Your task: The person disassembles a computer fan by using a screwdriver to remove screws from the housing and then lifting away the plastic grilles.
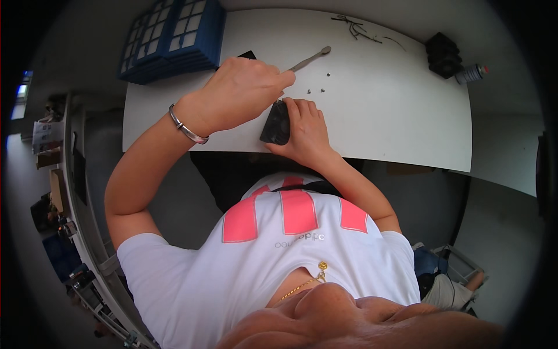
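My left hand (247, 93) is closed, fingers drawn narrow, seemingly around a slender metal tool (311, 58) whose rounded end sticks out towards two o'clock. The knuckles hide most of the grip, so I can't tell how the tool sits inside it or whether its other end touches anything. My right hand (305, 128) lies at three o'clock of a small black rectangular block (275, 125) and holds it, fingers along the right side and thumb at the lower corner. The block is on the worktop (395, 110), near the edge closest to me, with my left fingertips just over its twelve o'clock end.

I'd judge the step in hand to be close work on that far end, the right hand steadying while the left does the fine part. To my mind, the next move calls for a firm right hold and a small, controlled motion of the left, without tipping the block.

Farther out, three small metal screws (322, 90) lie loose between one and two o'clock of the block. A flat black piece (248, 55) shows at eleven, partly behind my left hand, and a blue rack (186, 35) with pale panels stands beyond it. Black cable pieces (354, 28) lie at one o'clock, stacked black parts (443, 55) at two, and a spray can (471, 74) just past them
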`<state>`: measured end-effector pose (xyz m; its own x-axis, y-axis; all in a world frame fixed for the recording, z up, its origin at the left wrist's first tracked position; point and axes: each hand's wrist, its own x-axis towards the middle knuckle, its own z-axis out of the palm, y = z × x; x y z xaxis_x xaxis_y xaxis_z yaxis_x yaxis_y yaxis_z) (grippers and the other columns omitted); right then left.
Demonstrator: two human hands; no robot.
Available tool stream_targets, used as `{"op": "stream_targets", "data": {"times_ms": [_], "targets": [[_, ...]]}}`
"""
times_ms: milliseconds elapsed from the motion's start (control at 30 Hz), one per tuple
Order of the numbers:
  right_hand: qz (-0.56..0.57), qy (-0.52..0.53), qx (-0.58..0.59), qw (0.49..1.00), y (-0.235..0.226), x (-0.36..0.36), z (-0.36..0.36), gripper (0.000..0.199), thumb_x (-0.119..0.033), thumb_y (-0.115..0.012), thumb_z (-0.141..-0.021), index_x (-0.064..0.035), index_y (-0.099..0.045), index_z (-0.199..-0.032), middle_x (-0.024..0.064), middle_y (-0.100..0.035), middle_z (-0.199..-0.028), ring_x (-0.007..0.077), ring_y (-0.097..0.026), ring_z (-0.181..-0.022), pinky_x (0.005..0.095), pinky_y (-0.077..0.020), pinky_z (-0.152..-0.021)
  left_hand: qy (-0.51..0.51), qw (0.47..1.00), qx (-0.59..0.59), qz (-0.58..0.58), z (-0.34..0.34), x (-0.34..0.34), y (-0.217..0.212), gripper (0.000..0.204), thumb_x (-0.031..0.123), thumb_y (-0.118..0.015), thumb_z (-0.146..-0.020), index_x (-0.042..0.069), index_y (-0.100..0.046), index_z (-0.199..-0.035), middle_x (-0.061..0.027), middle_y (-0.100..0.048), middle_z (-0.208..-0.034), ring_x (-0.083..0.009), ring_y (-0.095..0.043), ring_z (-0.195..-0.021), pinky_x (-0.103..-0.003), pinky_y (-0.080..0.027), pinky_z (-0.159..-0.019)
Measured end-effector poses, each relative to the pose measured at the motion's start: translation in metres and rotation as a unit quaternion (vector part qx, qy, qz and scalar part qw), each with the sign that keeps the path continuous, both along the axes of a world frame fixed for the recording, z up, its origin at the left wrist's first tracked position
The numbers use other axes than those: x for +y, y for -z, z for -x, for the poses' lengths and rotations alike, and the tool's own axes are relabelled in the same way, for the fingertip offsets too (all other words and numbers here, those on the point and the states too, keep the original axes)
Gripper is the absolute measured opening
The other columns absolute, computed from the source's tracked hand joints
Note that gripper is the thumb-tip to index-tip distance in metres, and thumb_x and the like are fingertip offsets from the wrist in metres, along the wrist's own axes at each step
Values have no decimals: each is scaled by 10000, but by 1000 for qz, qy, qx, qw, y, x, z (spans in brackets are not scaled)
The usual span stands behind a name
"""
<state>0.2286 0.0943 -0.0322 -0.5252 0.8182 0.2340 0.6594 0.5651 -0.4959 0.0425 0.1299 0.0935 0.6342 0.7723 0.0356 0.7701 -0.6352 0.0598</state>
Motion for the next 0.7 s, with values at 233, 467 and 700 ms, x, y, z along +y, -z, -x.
{"op": "stream_targets", "data": {"times_ms": [233,467,700], "targets": [[-6,5,4,1000,1,-1,0,965,-419,-888,-564,23,-462,-1309,170,-527,-1207,332,-501,-1135,427,-423,-903,-72,995,69,6,-8,2,-14,143,165,-669,-877,63,-569,-896,-89,-651,-817,-276,-648,-768,-376,-494,-607],[22,2,9,1000,-1,-1,-1,964,-390,-888,-585,-5,-441,-1346,182,-503,-1250,360,-490,-1167,454,-421,-962,58,995,-1,-77,9,2,1,169,200,-669,-887,61,-573,-903,-102,-659,-852,-298,-660,-786,-391,-499,-608],[23,5,4,1000,-1,-1,0,960,-392,-887,-586,-2,-446,-1345,180,-507,-1252,360,-489,-1175,453,-421,-969,-43,999,-7,-3,4,3,3,153,157,-674,-870,51,-587,-936,-78,-616,-812,-263,-619,-798,-375,-507,-659]]}}
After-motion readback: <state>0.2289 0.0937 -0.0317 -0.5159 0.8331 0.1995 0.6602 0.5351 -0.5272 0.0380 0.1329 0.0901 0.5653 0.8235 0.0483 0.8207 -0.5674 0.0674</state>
